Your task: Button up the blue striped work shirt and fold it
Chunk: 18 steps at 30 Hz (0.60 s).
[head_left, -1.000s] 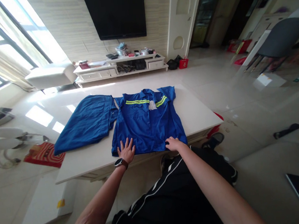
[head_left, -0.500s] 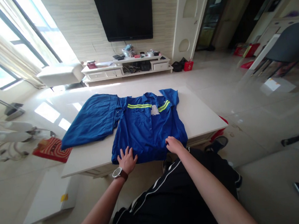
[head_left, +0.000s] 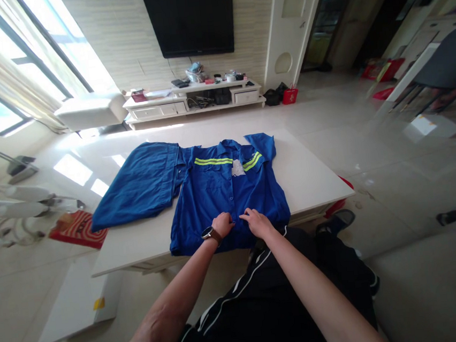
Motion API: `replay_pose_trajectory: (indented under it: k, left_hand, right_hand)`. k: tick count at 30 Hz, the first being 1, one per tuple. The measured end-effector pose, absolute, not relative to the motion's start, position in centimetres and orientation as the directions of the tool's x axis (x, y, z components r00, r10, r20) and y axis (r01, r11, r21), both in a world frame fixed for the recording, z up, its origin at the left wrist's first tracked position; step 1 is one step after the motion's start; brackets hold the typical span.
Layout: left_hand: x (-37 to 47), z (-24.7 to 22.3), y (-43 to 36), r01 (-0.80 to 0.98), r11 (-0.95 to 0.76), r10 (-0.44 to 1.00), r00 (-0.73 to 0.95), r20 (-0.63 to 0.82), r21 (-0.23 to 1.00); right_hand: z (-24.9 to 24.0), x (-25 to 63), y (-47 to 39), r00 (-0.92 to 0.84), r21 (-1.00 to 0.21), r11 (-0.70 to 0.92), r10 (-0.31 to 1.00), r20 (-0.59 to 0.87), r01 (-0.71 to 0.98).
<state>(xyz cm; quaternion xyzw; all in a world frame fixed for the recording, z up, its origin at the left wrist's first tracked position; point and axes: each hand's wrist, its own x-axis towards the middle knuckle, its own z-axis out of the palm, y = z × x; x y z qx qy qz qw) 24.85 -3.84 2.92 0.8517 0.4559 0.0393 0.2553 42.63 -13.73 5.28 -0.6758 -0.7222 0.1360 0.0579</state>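
A blue work shirt (head_left: 210,194) with yellow-green reflective stripes lies spread on a white low table (head_left: 309,179), its collar pointing away from me. My left hand (head_left: 222,225), with a watch on the wrist, is at the lower middle of the shirt, fingers curled together at the front placket. Just right of it, my right hand (head_left: 256,222) rests on the shirt with fingers partly bent and the index finger apart from the others. Blue folded trousers (head_left: 140,182) lie at the left, touching the shirt's sleeve.
Beyond the table stands a white TV cabinet (head_left: 157,109) with small items, below a wall TV (head_left: 193,18). A red bag (head_left: 78,231) and a white box (head_left: 76,309) are on the floor at the left. Slippers (head_left: 340,221) lie at the right.
My left hand has moved right from the shirt's lower left to its middle, its fingers going from spread to curled. My right hand has shifted slightly left. The view has tilted slightly down.
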Motion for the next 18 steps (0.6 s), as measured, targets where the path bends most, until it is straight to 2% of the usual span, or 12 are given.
replay_pose_trajectory:
  k: [6,13,16,18]
  left_hand:
    - [24.7,2.3,-3.9,0.716,-0.477,0.756,0.63,-0.177,0.509]
    - [25.6,3.7,-3.9,0.571,-0.58,0.672,0.739,-0.056,0.581]
    - [26.1,3.9,-4.0,0.457,-0.617,0.618,0.785,0.035,0.641]
    - [26.3,3.5,-4.1,0.37,-0.569,0.599,0.798,0.063,0.734]
  right_hand:
    - [5.1,42.4,-13.0,-0.039,-0.253,0.018,0.996,-0.078,0.967]
    - [5.8,42.4,-13.0,-0.03,-0.291,0.019,0.999,-0.035,0.957]
    - [5.7,42.7,-13.2,-0.03,-0.361,0.03,1.0,0.008,0.932]
    - [5.5,42.9,-13.3,-0.032,-0.432,0.038,0.999,0.021,0.901]
